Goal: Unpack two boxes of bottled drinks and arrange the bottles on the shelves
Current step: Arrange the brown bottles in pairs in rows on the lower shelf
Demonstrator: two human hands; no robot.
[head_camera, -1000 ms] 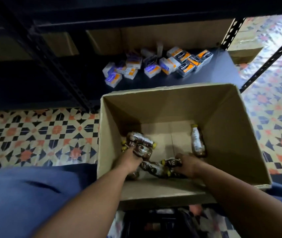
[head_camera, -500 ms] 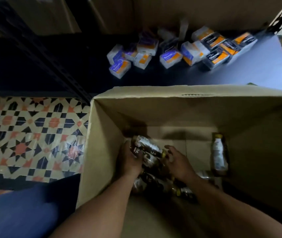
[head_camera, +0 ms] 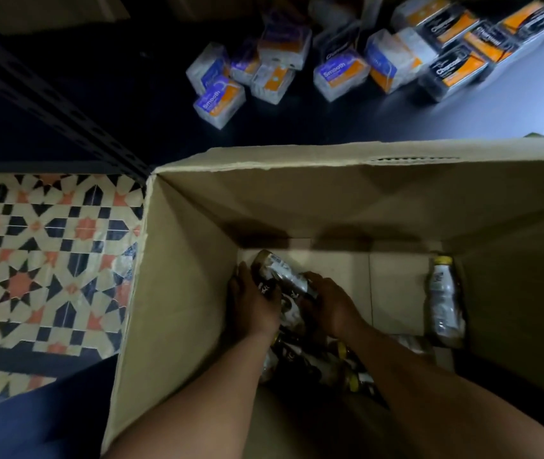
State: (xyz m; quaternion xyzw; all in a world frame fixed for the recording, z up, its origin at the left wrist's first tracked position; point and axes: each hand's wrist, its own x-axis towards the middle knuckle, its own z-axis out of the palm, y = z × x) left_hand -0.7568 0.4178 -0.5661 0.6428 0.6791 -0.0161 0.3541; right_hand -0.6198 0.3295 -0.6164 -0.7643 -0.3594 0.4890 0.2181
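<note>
Head view. Since a second ago the right hand (head_camera: pixel 330 309) has left the loose bottles (head_camera: pixel 313 366) by the near wall and joined the left hand (head_camera: pixel 254 306). Both now curl round the top bottle (head_camera: pixel 280 273) of a small heap on the left of the cardboard box (head_camera: pixel 181 293) floor.

Reading: gathering a handful to lift out (shelving not yet begun). A lone bottle (head_camera: pixel 444 299) lies well apart at right.

Bottles: glossy clear plastic, dark drink, yellow caps. Box: matte, corrugated. Shelf (head_camera: pixel 462 117): dark, smooth, carrying film-wrapped packs (head_camera: pixel 217 97).

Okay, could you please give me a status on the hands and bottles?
Left hand and right hand grip a bottle inside the cardboard box. Lone bottle by right wall. Packets on shelf ahead.
</note>
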